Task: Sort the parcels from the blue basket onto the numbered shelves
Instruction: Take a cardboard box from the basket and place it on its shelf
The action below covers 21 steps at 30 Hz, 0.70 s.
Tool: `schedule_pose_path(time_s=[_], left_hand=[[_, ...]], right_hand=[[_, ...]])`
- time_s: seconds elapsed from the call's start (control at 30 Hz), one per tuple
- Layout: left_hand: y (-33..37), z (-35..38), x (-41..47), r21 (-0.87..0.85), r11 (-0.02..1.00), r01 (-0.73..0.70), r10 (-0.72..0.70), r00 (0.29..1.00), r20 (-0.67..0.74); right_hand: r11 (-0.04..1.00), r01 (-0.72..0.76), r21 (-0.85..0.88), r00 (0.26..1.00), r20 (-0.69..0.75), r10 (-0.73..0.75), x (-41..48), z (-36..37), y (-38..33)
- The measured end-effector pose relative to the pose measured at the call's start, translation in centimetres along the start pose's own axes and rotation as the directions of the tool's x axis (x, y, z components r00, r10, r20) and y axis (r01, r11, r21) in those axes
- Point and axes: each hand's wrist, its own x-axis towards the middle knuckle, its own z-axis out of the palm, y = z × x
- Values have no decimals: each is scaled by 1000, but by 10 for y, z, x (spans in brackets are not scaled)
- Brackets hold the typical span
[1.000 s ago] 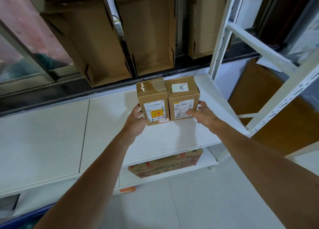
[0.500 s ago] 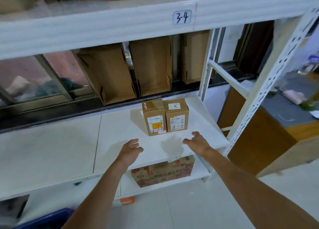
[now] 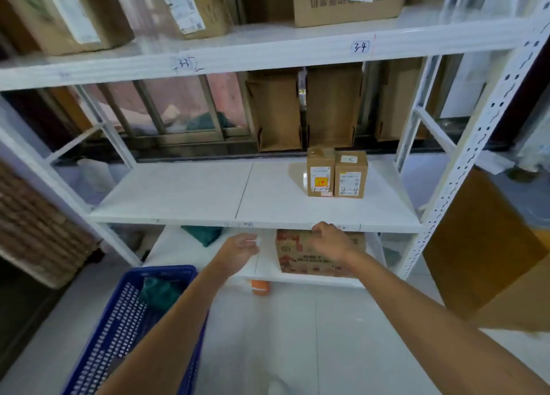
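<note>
Loosely curled and empty, my left hand (image 3: 241,250) and right hand (image 3: 330,241) hover before two boxy cardboard parcels (image 3: 320,173).

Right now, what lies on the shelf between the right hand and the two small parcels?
Nothing: the head view shows only bare shelf between the right hand and the two parcels.

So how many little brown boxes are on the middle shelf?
2. The yellow-sticker box and the plain-label box stand side by side near the right end of the middle shelf. Anything behind them would be hidden.
</note>
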Motion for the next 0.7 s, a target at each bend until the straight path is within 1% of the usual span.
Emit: schedule_pose_path(time_s=[0.1,0.17,0.27,0.37,0.5,0.6,0.7], left_hand=[[-29,-30,-46,18,1000,14,-13,999,-51],[-45,-54,-74,-20,997,72,-74,992,-100],[-78,-95,-108,-49,992,113,-120,975,-187],[-125,-137,-135,-49,989,136,-144,956,-257],[-198,-190,-160,-130,970,206,-237,919,-316],[-253,-231,-178,-279,919,277,-365,864,-346],[-309,-273,-198,-290,899,327,-420,832,-363]], right_hand=[[999,47,-3,997,64,-47,-25,30,-31],[998,70,-3,993,94,-69,-36,55,-54],[985,143,-92,979,159,-128,-40,103,-88],[969,203,-140,956,241,-165,-44,154,-132],[940,280,-194,924,318,-210,-41,233,-183],[925,315,-212,896,388,-216,-41,293,-223],[892,356,-280,863,464,-199,-42,359,-254]])
